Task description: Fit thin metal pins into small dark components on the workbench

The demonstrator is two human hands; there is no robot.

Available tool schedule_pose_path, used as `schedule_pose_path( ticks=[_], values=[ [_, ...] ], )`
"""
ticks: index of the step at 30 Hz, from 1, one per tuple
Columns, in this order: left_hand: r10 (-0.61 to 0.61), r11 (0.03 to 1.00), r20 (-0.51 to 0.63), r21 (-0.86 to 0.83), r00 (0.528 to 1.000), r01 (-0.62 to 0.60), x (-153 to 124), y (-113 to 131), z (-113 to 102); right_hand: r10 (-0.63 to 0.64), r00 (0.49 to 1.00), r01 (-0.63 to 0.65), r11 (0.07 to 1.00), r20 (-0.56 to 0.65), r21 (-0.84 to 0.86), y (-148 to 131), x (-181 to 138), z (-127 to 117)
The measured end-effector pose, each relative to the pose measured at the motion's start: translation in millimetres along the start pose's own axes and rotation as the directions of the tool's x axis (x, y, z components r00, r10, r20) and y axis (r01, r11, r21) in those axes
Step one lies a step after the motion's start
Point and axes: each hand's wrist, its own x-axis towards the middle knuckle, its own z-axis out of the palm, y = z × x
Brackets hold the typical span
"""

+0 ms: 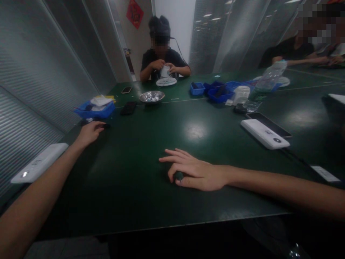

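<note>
My left hand (pixel 90 133) reaches out over the left side of the table, beside a blue basket. Its thumb and fingers close on a small black piece (pixel 106 126) too blurred to name. Nearer to me, my right hand (pixel 198 172) rests on the dark green table (pixel 129 187). Its index finger and thumb curl together around a small dark spot that I cannot make out, while the other fingers stretch out to the left.
The blue basket (pixel 94 112) holds white and yellow items. Beyond are a black phone (pixel 128 108) and a metal bowl (pixel 151 97). White power banks (pixel 265 133) lie on both sides. A bottle (pixel 265 88) stands by blue trays (pixel 219 94). Opposite sits a person (pixel 164 57) handling a white fan.
</note>
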Motion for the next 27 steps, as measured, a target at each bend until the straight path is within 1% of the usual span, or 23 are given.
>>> schedule_pose_path(
  ticks=[2,5,8,11,14,18,20,22,24,27],
  values=[
    [-0.08,0.997,0.006,-0.007,0.997,0.08,0,-7,-7,-0.014,0.999,0.016,0.999,-0.029,0.05,-4,-1,0],
    [-0.204,0.979,0.01,0.034,0.979,0.203,-3,-9,-17,-0.048,0.997,0.054,0.994,-0.066,0.09,-9,-1,-1],
    [-0.26,0.962,0.021,0.089,0.965,0.257,-6,-5,-24,-0.068,0.995,0.074,0.993,-0.072,0.094,-13,-2,-1],
    [-0.246,0.964,0.035,0.114,0.969,0.241,-8,-3,-25,-0.082,0.993,0.087,0.994,-0.079,0.062,-13,-2,1],
    [-0.212,0.969,0.042,0.14,0.976,0.205,-8,-6,-21,-0.097,0.991,0.096,0.995,-0.087,-0.02,-10,-1,4],
    [-0.056,0.977,-0.022,0.204,0.998,0.059,-10,-9,-17,-0.103,0.985,0.083,0.986,-0.14,-0.142,-7,0,10],
    [-0.005,0.976,-0.059,0.219,0.998,0.018,-12,-5,-18,-0.094,0.978,0.059,0.981,-0.188,-0.184,-5,0,14],
    [-0.024,0.986,-0.112,0.162,0.993,0.042,-13,1,-21,-0.084,0.969,0.034,0.977,-0.231,-0.209,-4,1,17],
    [-0.085,0.995,-0.153,0.048,0.985,0.093,-14,10,-23,-0.076,0.963,0.016,0.974,-0.259,-0.227,-3,1,18],
    [-0.152,0.986,-0.176,-0.102,0.973,0.135,-14,21,-23,-0.051,0.961,-0.016,0.972,-0.273,-0.236,-1,1,17]
  ],
)
